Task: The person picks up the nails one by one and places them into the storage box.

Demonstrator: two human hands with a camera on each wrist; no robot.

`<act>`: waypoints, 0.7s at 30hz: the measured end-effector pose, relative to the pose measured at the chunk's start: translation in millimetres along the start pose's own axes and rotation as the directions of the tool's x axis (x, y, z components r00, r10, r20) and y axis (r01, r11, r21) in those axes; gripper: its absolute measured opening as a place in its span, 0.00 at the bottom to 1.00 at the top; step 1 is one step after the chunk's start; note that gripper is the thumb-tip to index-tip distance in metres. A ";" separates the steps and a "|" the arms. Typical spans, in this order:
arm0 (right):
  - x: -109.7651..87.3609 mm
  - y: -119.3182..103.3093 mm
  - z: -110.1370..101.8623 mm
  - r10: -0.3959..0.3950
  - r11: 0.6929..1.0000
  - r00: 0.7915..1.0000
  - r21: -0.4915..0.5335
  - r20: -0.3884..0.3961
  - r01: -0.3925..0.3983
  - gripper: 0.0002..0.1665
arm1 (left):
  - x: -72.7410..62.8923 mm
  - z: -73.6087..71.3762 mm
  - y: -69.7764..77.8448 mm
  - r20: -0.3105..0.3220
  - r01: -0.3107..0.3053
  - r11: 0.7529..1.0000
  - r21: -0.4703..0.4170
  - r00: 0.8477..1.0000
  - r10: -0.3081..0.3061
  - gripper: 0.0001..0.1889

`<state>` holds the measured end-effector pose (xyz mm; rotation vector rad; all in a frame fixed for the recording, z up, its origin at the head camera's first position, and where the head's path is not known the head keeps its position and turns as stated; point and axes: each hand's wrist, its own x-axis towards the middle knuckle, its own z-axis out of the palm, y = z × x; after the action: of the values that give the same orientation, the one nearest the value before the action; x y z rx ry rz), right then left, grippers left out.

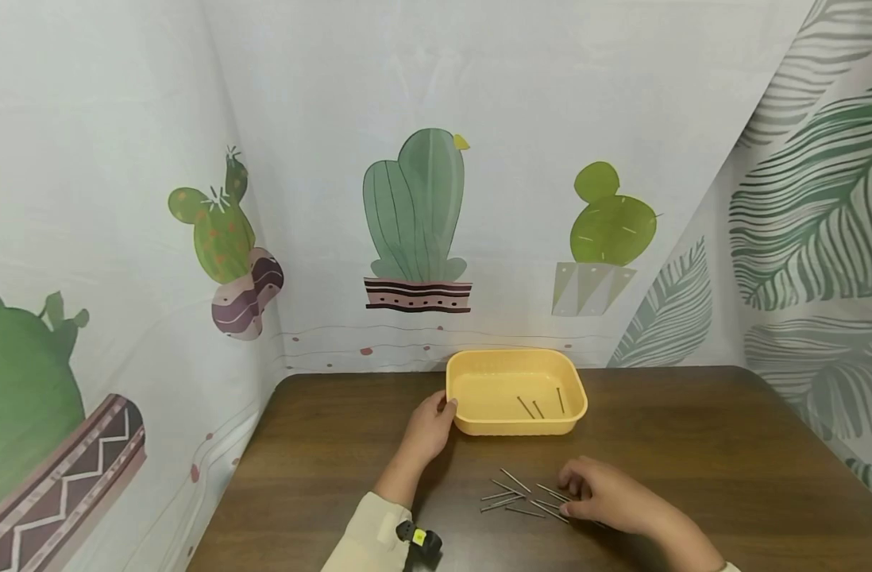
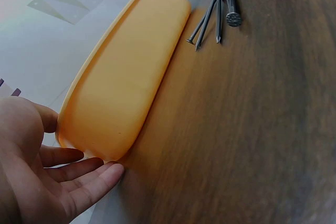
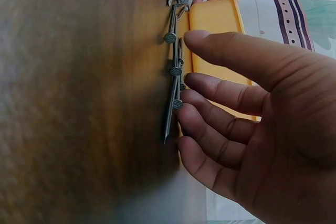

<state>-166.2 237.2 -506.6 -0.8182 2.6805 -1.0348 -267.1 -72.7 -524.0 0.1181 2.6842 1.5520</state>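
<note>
A yellow plastic tray [image 1: 518,430], rectangular with rounded corners and a flared rim, sits upright at the centre of the head view's lower half, the left hand [image 1: 429,429] holding its left end. Three grey steel nails (flat-headed) lie apart on its floor, towards the right. Below it, more nails [image 1: 549,511] lie crisscrossed in a loose heap, the right hand [image 1: 611,496] at their right edge.
</note>
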 end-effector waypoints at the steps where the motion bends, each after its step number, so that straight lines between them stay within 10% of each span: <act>1: -0.5 0.1 0.5 0.000 1.000 1.000 -0.004 -0.004 0.000 0.16 | 0.1 0.1 0.0 0.002 0.000 1.000 -0.002 1.000 0.000 0.27; 21: 1.3 5.0 5.9 0.027 1.000 0.999 -0.006 -0.017 -0.028 0.09 | 0.7 -0.5 1.8 -0.008 -0.019 1.000 0.002 1.000 0.019 0.26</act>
<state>-167.6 236.1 -514.2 -0.7749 2.7028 -1.0320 -267.7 -72.2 -522.2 0.1383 2.6985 1.5591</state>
